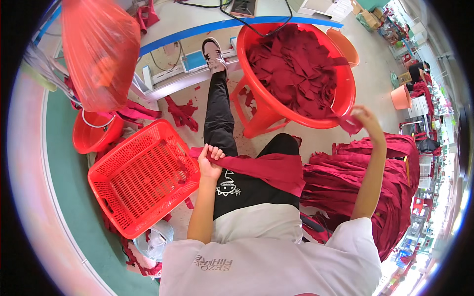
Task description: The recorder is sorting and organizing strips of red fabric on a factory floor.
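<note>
Across my lap lies a long dark-red fabric strip point(269, 169), wider at its right end. My left hand point(211, 160) is closed around the narrow end of that strip. Out to the right, my right hand point(363, 117) pinches a small dark-red fabric piece point(350, 125) at the rim of a red plastic tub point(261, 91). A heap of cut dark-red fabric pieces point(296, 69) fills the tub, which rests on a red stool point(256, 121). To the left of my left hand sits a red slotted basket point(140, 182) with a few scraps in it.
A large pile of dark-red fabric strips point(365, 182) stands at my right. At upper left hangs a filled red plastic bag point(101, 54) above a red bucket point(94, 133). A white table with a blue edge point(197, 33) is ahead. Scraps point(182, 112) lie on the floor.
</note>
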The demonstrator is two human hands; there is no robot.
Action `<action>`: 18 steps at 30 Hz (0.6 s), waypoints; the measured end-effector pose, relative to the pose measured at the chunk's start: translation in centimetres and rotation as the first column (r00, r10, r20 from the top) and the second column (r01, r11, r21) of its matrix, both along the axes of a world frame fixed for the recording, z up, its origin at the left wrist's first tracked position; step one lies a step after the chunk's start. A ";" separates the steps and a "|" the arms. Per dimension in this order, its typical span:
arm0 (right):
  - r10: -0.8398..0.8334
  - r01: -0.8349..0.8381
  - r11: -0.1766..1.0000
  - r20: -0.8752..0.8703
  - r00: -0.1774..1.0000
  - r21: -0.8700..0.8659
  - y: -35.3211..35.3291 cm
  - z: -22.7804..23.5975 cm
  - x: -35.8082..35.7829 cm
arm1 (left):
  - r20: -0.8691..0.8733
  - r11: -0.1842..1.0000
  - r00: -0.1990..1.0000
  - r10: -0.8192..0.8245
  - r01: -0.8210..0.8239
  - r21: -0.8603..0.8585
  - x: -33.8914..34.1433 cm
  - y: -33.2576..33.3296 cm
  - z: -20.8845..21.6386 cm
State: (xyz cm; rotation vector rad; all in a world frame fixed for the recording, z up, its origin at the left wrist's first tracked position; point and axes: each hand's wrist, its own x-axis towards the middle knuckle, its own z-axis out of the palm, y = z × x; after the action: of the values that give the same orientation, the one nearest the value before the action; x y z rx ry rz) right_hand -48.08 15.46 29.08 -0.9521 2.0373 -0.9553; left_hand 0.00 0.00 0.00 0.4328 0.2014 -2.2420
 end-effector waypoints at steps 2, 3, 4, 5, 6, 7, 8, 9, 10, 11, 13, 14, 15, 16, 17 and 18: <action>0.155 -0.027 0.934 -0.337 0.929 0.356 2.2 -0.7 -0.3 | 0.032 1.000 0.999 -0.004 0.005 -0.004 -0.8 0.8 1.0; 0.146 0.002 0.919 -0.345 0.927 0.394 0.3 -3.2 3.9 | 0.070 0.999 0.997 -0.032 0.034 -0.038 2.4 -2.8 0.2; 0.188 -0.027 0.932 -0.420 0.888 0.361 1.4 -3.5 2.6 | 0.061 0.999 0.998 -0.034 0.036 -0.022 1.6 -2.0 0.5; 0.226 -0.059 0.942 -0.494 0.840 0.330 2.3 -3.7 1.2 | 0.053 0.999 0.998 -0.037 0.037 -0.008 0.8 -1.4 0.8; 0.171 -0.031 0.960 -0.495 0.852 0.278 1.5 -3.4 1.3 | 0.046 1.000 0.998 -0.031 0.031 -0.004 0.4 -1.1 0.9; 0.165 -0.031 0.962 -0.486 0.858 0.273 -0.2 -3.2 2.8 | 0.057 0.999 0.998 -0.034 0.035 -0.008 0.6 -1.1 0.9; 0.177 -0.081 0.975 -0.504 0.846 0.206 -2.1 -2.4 4.5 | 0.076 1.000 0.997 -0.022 0.023 -0.006 0.7 -1.1 1.0; 0.179 -0.126 0.983 -0.528 0.830 0.136 -3.7 -2.0 5.5 | 0.089 1.000 0.996 -0.015 0.016 -0.008 0.6 -1.3 1.2; 0.256 -0.246 0.964 -0.596 0.761 0.100 -4.7 -2.8 5.5 | 0.084 1.000 0.996 -0.019 0.020 -0.009 0.4 -1.3 1.2; 0.318 -0.364 0.929 -0.664 0.676 0.074 -5.9 -3.9 5.3 | 0.084 1.000 0.996 -0.024 0.025 -0.012 0.2 -1.3 1.2; 0.485 -0.494 0.856 -0.575 0.659 0.156 -8.9 -6.0 5.7 | 0.097 1.000 0.995 -0.017 0.019 -0.015 0.3 -1.0 1.1; 0.583 -0.525 0.807 -0.509 0.634 0.271 -10.0 -6.8 6.1 | 0.092 1.000 0.996 -0.023 0.024 -0.013 0.1 -0.8 1.2; 0.675 -0.561 0.738 -0.428 0.601 0.376 -11.3 -7.8 6.7 | 0.090 1.000 0.996 -0.020 0.021 -0.012 0.2 -0.7 1.1; 0.675 -0.514 0.733 -0.389 0.626 0.445 -12.3 -8.9 7.0 | 0.091 0.999 0.995 -0.028 0.029 -0.014 -0.1 -0.6 1.1; 0.671 -0.466 0.721 -0.351 0.653 0.512 -13.0 -9.8 7.2 | 0.105 0.999 0.994 -0.029 0.031 -0.016 -0.3 -0.3 1.2; 0.669 -0.442 0.738 -0.468 0.578 0.509 -13.6 -11.6 7.1 | 0.117 1.000 0.993 -0.023 0.025 -0.017 -0.4 -0.2 1.2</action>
State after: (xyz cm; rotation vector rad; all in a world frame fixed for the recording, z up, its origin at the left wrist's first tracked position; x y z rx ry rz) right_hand -40.96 1.91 17.43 -1.7491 2.0543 0.1224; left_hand -0.36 -0.22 1.25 0.5576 0.1141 -2.2323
